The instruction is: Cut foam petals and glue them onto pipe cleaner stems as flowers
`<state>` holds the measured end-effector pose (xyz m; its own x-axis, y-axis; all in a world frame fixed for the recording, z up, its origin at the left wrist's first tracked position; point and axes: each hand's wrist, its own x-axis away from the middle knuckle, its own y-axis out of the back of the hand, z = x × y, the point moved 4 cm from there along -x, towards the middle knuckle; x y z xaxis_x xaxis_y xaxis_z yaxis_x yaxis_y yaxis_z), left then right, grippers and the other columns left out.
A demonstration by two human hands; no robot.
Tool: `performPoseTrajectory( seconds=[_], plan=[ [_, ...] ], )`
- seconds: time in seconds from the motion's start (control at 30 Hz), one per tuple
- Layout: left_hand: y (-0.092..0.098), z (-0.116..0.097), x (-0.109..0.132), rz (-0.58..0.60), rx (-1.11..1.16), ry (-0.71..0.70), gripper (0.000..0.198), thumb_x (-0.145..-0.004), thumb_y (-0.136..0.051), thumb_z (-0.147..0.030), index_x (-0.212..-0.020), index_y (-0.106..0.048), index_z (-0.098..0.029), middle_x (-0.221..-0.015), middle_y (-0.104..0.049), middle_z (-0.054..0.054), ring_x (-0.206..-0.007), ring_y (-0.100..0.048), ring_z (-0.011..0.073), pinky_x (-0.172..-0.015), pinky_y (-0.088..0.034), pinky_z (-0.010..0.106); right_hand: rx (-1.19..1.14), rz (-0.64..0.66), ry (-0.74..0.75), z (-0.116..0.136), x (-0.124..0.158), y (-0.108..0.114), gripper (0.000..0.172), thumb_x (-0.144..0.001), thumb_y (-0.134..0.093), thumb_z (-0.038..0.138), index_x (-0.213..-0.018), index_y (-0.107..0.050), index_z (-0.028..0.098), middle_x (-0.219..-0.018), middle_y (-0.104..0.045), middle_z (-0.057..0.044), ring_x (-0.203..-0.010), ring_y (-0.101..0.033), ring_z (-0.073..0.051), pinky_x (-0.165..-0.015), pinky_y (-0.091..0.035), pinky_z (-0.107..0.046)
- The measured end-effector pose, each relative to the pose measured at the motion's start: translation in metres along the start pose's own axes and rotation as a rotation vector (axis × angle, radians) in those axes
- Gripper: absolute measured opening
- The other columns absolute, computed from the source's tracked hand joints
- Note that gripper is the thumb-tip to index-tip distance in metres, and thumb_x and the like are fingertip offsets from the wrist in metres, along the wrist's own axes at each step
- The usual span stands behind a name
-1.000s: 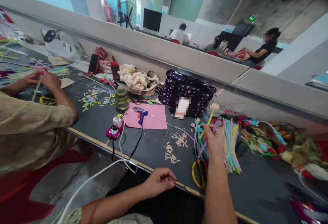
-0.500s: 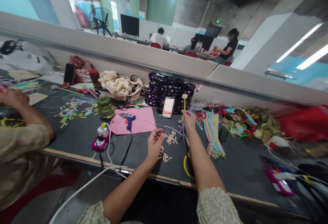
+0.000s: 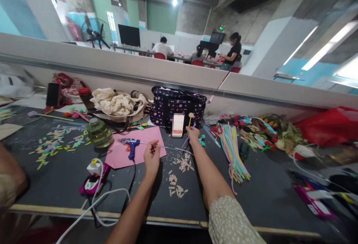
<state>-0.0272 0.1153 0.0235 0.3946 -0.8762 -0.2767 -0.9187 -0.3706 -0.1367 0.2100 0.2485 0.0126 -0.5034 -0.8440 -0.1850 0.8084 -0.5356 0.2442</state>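
In my right hand point(image 3: 193, 135), the fingers are pinched round a small artificial flower point(image 3: 191, 116) with a pale head and a yellow-green stem. A purple strip shows beside the stem. My left hand point(image 3: 151, 158) hovers over the right edge of a pink sheet point(image 3: 117, 158), fingers curled in; anything between them is too small to make out. Left of it, a blue glue gun point(image 3: 133, 148) lies on the sheet, a clear stick reaching back from it. Between my arms lie small beige pieces point(image 3: 184, 164) in loose piles.
A green glass jar point(image 3: 99, 134) and a magenta power strip point(image 3: 93, 182) stand left. Behind are a dark patterned bag point(image 3: 179, 102) and a cream cloth bag point(image 3: 114, 104). Pastel pipe cleaners point(image 3: 232, 149) lie right. A co-worker's arm point(image 3: 11, 173) rests at the left edge.
The view has turned right. My left hand has shifted away from the beige pieces towards the glue gun. My right hand still holds the flower. The co-worker's arm has mostly left the picture.
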Motion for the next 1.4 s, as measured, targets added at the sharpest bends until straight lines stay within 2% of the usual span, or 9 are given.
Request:
performPoseTrajectory(
  seconds=[0.13, 0.33, 0.47, 0.6, 0.83, 1.0, 1.1, 1.2, 1.4],
  plan=[
    [-0.014, 0.012, 0.009, 0.090, 0.015, 0.067, 0.025, -0.077, -0.060, -0.034, -0.095, -0.062, -0.017, -0.076, -0.056, 0.002, -0.069, -0.051, 0.0137, -0.063, -0.041, 0.024, -0.020, 0.034, -0.011, 0.002, 0.008, 0.016, 0.044, -0.078, -0.058, 0.045, -0.102, -0.062, 0.009, -0.071, -0.064, -0.003, -0.064, -0.058, -0.015, -0.058, -0.045, -0.025],
    [-0.034, 0.005, 0.030, 0.231, 0.064, 0.171, 0.025, -0.076, -0.060, -0.037, -0.091, -0.066, -0.017, -0.073, -0.061, 0.002, -0.065, -0.053, 0.0137, -0.061, -0.042, 0.025, -0.047, 0.228, 0.020, 0.021, 0.069, 0.036, 0.046, -0.077, -0.054, 0.049, -0.103, -0.064, 0.013, -0.055, -0.056, 0.002, -0.048, -0.049, -0.012, -0.047, -0.039, -0.023],
    [-0.042, -0.018, 0.045, 0.323, 0.118, 0.176, 0.024, -0.076, -0.062, -0.036, -0.090, -0.068, -0.018, -0.076, -0.063, 0.004, -0.069, -0.055, 0.0151, -0.065, -0.043, 0.026, -0.011, 0.387, 0.144, 0.042, 0.129, 0.045, 0.043, -0.077, -0.058, 0.044, -0.110, -0.062, 0.016, -0.081, -0.067, -0.004, -0.069, -0.060, -0.017, -0.065, -0.047, -0.027],
    [-0.033, -0.040, 0.059, 0.296, 0.132, 0.130, 0.023, -0.073, -0.066, -0.033, -0.089, -0.068, -0.017, -0.083, -0.063, 0.006, -0.075, -0.056, 0.0163, -0.068, -0.043, 0.027, 0.161, 0.418, 0.290, 0.062, 0.174, 0.059, 0.042, -0.088, -0.044, 0.038, -0.124, -0.054, 0.018, -0.116, -0.062, -0.011, -0.102, -0.060, -0.024, -0.087, -0.045, -0.036],
    [-0.019, -0.063, 0.079, 0.323, 0.033, 0.048, 0.015, -0.070, -0.068, -0.029, -0.081, -0.069, -0.018, -0.078, -0.059, 0.003, -0.069, -0.052, 0.0133, -0.062, -0.040, 0.023, 0.509, 0.400, 0.345, 0.065, 0.224, 0.061, 0.049, -0.090, -0.031, 0.023, -0.136, -0.042, 0.016, -0.107, -0.066, -0.016, -0.083, -0.066, -0.025, -0.075, -0.048, -0.036],
    [-0.013, -0.060, 0.088, 0.418, 0.219, 0.276, 0.016, -0.073, -0.067, -0.031, -0.076, -0.067, -0.016, -0.070, -0.059, 0.001, -0.063, -0.051, 0.0117, -0.059, -0.039, 0.023, 0.332, 0.448, 0.373, 0.071, 0.248, 0.078, 0.055, -0.085, -0.047, 0.027, -0.138, -0.038, 0.020, -0.116, -0.062, -0.012, -0.087, -0.064, -0.022, -0.076, -0.049, -0.031],
    [-0.008, -0.057, 0.094, 0.477, 0.279, 0.389, 0.017, -0.070, -0.069, -0.031, -0.074, -0.067, -0.015, -0.068, -0.061, 0.001, -0.062, -0.052, 0.0109, -0.060, -0.040, 0.023, 0.089, 0.426, 0.217, 0.074, 0.248, 0.098, 0.050, -0.082, -0.055, 0.038, -0.129, -0.048, 0.021, -0.102, -0.065, -0.007, -0.069, -0.060, -0.015, -0.061, -0.048, -0.025],
    [-0.004, -0.055, 0.104, 0.516, 0.245, 0.414, 0.019, -0.067, -0.072, -0.031, -0.071, -0.067, -0.014, -0.066, -0.062, 0.002, -0.060, -0.052, 0.0110, -0.060, -0.040, 0.023, -0.056, 0.387, 0.130, 0.077, 0.246, 0.112, 0.030, -0.083, -0.055, 0.041, -0.102, -0.063, 0.019, -0.087, -0.065, -0.004, -0.068, -0.058, -0.014, -0.061, -0.046, -0.023],
    [-0.003, -0.054, 0.124, 0.581, 0.139, 0.344, 0.021, -0.068, -0.071, -0.034, -0.072, -0.069, -0.014, -0.064, -0.063, 0.004, -0.056, -0.051, 0.0120, -0.055, -0.038, 0.024, 0.008, 0.395, 0.116, 0.074, 0.253, 0.117, 0.023, -0.081, -0.058, 0.041, -0.075, -0.063, 0.019, -0.066, -0.060, 0.001, -0.059, -0.052, -0.012, -0.056, -0.041, -0.022]
  ],
)
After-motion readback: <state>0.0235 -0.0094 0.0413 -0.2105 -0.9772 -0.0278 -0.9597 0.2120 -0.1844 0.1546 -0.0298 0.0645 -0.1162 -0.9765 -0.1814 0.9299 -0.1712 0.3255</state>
